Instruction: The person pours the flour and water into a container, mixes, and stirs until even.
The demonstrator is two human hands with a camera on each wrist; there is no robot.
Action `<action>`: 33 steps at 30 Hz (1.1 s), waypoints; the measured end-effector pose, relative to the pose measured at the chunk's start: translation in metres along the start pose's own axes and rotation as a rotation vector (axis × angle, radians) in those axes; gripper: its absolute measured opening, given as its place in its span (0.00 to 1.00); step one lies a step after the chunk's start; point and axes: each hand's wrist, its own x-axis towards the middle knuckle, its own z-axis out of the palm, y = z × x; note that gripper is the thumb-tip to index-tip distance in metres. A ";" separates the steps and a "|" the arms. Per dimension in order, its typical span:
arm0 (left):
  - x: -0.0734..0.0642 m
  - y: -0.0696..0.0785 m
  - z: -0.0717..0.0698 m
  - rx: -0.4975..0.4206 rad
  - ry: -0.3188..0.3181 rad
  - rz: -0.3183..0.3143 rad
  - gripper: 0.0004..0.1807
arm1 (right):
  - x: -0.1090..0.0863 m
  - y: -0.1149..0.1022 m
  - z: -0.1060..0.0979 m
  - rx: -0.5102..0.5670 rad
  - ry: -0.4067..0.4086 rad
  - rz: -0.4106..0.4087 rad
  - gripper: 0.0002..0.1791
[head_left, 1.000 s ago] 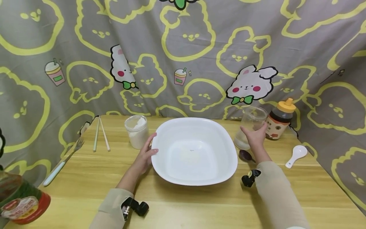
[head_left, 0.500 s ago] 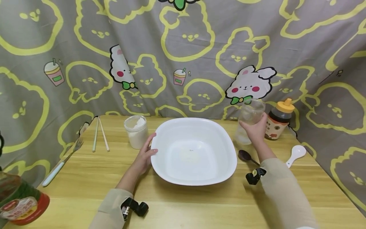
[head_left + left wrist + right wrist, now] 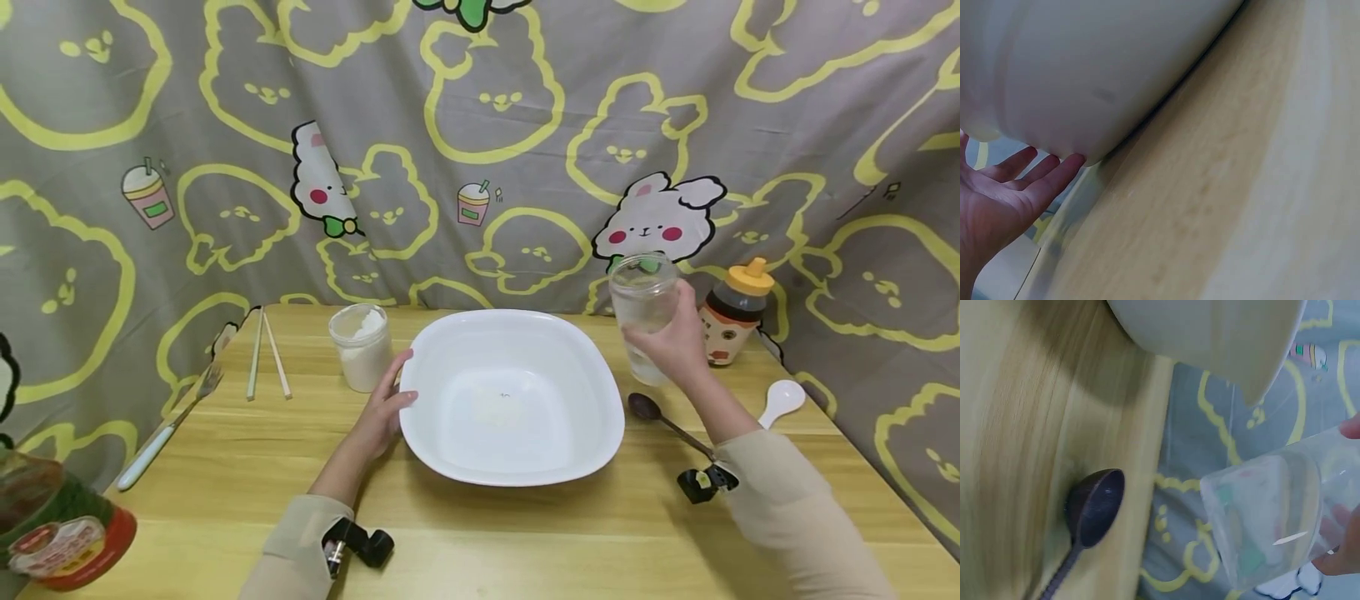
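Note:
A white basin (image 3: pixel 510 467) stands mid-table. My left hand (image 3: pixel 381 414) holds its left rim, thumb and one fingertip overlapping the edge; in the left wrist view other fingertips (image 3: pixel 1072 164) touch the outer wall. My right hand (image 3: pixel 675 337) grips a clear jar (image 3: pixel 637 304) with clear liquid in its lower part, tilted slightly toward the basin. The right wrist view shows the jar's base (image 3: pixel 1229 531) against the curtain, fingers round its body. Below that hand lies a dark spoon (image 3: pixel 647 407).
An open jar of white powder (image 3: pixel 363 358) stands left of the basin, chopsticks (image 3: pixel 273 354) and a fork (image 3: pixel 168 429) farther left. A red-capped bottle (image 3: pixel 71 533) shows at the left edge. At right are a yellow-capped bottle (image 3: pixel 735 312) and a white spoon (image 3: pixel 783 400). A curtain (image 3: pixel 517 250) hangs behind.
The right hand has lifted the clear jar and moved it slightly left, tilting it toward the basin. More of the dark spoon's handle shows. The left hand stays on the basin.

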 end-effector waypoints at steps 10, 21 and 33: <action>0.000 0.000 0.001 -0.001 0.005 -0.002 0.36 | -0.015 -0.015 -0.003 -0.279 -0.114 -0.245 0.46; -0.001 0.001 0.002 -0.021 0.003 -0.008 0.37 | -0.019 -0.028 -0.002 -0.489 -0.210 -0.381 0.45; -0.001 0.002 0.002 -0.024 0.016 -0.026 0.37 | -0.021 -0.042 0.005 -0.595 -0.289 -0.442 0.45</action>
